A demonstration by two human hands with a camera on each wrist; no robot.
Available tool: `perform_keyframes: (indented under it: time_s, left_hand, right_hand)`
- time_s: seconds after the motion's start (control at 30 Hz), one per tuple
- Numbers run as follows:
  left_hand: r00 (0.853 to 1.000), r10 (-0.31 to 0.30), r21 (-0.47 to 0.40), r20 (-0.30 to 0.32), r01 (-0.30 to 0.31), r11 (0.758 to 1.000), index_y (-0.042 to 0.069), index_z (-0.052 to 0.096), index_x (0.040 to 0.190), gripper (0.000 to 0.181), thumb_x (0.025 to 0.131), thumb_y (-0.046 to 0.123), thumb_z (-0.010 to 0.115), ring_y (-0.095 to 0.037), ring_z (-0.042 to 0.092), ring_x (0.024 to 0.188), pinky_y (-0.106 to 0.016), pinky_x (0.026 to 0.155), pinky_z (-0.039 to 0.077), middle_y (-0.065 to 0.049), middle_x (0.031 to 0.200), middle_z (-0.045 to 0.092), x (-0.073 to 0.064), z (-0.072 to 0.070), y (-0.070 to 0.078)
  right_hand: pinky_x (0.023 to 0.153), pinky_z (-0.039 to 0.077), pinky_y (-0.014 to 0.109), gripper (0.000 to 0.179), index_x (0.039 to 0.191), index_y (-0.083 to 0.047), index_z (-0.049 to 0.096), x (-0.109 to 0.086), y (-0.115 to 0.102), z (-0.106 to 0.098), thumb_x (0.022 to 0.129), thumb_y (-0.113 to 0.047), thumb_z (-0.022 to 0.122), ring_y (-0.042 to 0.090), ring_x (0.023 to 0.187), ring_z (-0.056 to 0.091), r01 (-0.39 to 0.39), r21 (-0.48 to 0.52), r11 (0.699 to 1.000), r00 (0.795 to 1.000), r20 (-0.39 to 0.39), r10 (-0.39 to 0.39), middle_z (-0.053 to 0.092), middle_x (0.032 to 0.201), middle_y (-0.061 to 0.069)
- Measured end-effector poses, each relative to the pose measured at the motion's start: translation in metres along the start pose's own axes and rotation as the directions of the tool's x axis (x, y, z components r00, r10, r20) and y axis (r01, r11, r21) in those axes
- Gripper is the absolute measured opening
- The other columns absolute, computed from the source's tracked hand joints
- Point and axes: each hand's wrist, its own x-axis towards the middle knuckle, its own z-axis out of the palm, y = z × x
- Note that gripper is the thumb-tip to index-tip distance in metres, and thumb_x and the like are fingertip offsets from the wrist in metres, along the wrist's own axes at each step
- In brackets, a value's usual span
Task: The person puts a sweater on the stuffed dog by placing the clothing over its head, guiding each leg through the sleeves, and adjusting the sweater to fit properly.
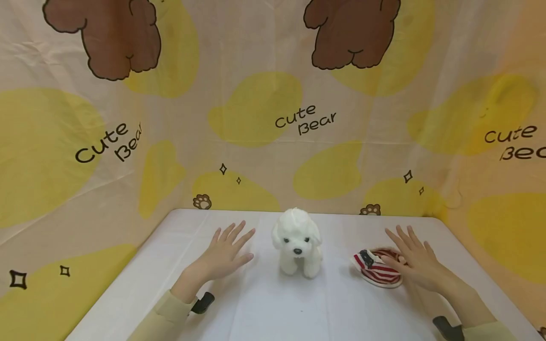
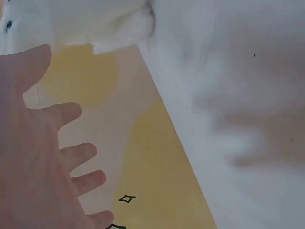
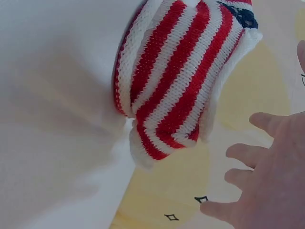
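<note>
A white plush dog [image 1: 297, 241] stands upright on the white table, facing the camera, between the two hands. My left hand [image 1: 225, 258] hovers to the left of the dog with its fingers spread and nothing in them. A red-and-white striped knitted garment [image 1: 381, 270] with a dark patch lies to the right of the dog. Over its right side my right hand [image 1: 420, 265] is held with fingers spread, overlapping it in the head view. In the right wrist view the knitted garment [image 3: 181, 76] stands apart from the fingers [image 3: 240, 152]. Part of the dog [image 2: 95, 24] shows in the left wrist view.
The white table [image 1: 273, 312] has a back edge close behind the dog. A cloth backdrop [image 1: 256, 161] with yellow patches, brown bears and "Cute Bear" lettering hangs behind and at both sides. Dark straps [image 1: 202, 303] sit at both wrists.
</note>
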Motion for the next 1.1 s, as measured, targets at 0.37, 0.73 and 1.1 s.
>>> perform_keyframes:
  time_s: [0.37, 0.73, 1.1]
  left_hand:
    - [0.966, 0.254, -0.098, -0.042, -0.257, 0.961, 0.027, 0.042, 0.143, 0.055, 0.094, 0.053, 0.046, -0.020, 0.041, 0.133, -0.045, 0.107, 0.035, 0.004, 0.147, 0.042, -0.006, 0.009, 0.027]
    - [0.853, 0.508, -0.115, -0.123, -0.520, 0.846, 0.017, 0.055, 0.131, 0.046, 0.096, 0.047, 0.048, -0.010, 0.053, 0.121, -0.028, 0.099, 0.044, 0.004, 0.131, 0.058, 0.012, 0.022, 0.078]
    - [0.767, 0.610, -0.018, -0.196, -0.625, 0.780, 0.014, 0.055, 0.129, 0.043, 0.094, 0.040, 0.056, -0.008, 0.054, 0.118, -0.018, 0.100, 0.040, 0.003, 0.129, 0.058, 0.048, 0.039, 0.140]
  right_hand:
    - [0.093, 0.018, 0.077, 0.075, 0.151, -0.017, 0.021, -0.007, 0.009, -0.003, 0.091, -0.041, 0.059, 0.045, 0.143, 0.006, 0.010, 0.041, 0.999, 0.999, -0.041, -0.008, 0.017, 0.154, 0.026]
    - [0.091, 0.026, 0.074, 0.079, 0.149, -0.014, 0.027, -0.014, 0.024, -0.004, 0.086, -0.038, 0.067, 0.057, 0.128, 0.030, 0.014, 0.047, 0.999, 0.996, -0.084, -0.010, 0.032, 0.144, 0.033]
    - [0.087, 0.044, 0.055, 0.068, 0.137, -0.004, 0.045, -0.022, 0.043, -0.002, 0.081, -0.029, 0.074, 0.020, 0.124, 0.048, 0.077, 0.002, 0.997, 0.978, -0.192, -0.075, 0.055, 0.130, 0.022]
